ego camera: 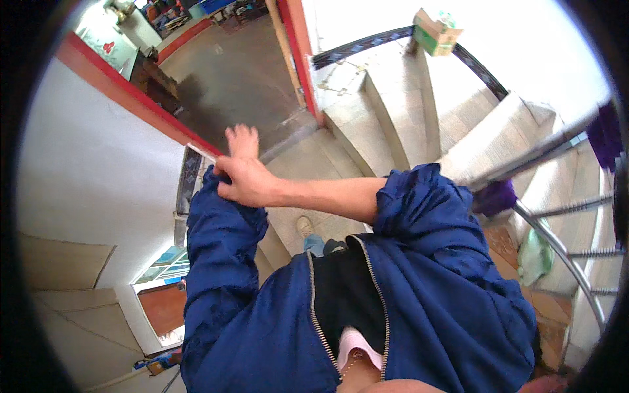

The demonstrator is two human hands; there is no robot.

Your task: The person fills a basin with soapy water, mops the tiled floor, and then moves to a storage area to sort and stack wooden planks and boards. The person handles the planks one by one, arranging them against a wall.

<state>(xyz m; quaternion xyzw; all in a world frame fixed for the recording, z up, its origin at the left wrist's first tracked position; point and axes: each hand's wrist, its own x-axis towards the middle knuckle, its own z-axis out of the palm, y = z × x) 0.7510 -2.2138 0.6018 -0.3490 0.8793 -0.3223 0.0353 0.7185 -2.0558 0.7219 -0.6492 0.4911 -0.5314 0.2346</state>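
Observation:
My left hand (pixel 243 141) reaches forward, slightly blurred, with its fingers a little apart and nothing in it. The left sleeve (pixel 223 231) of the blue zip jacket (pixel 437 304) is pushed up the forearm. Across my body comes my right hand (pixel 250 182), gripping the cuff of that left sleeve near the wrist; some of its fingertips are hidden. The right sleeve (pixel 417 201) is bunched around the elbow, leaving the forearm bare. The jacket hangs unzipped over a black top (pixel 344 285).
Curving stairs (pixel 398 113) rise ahead and to the right, beside a metal railing (pixel 530 152) with purple cloth (pixel 496 196) on it. A cardboard box (pixel 437 37) sits high on the stairs. At upper left is a red-framed doorway (pixel 300 59); a white wall (pixel 98 147) stands left.

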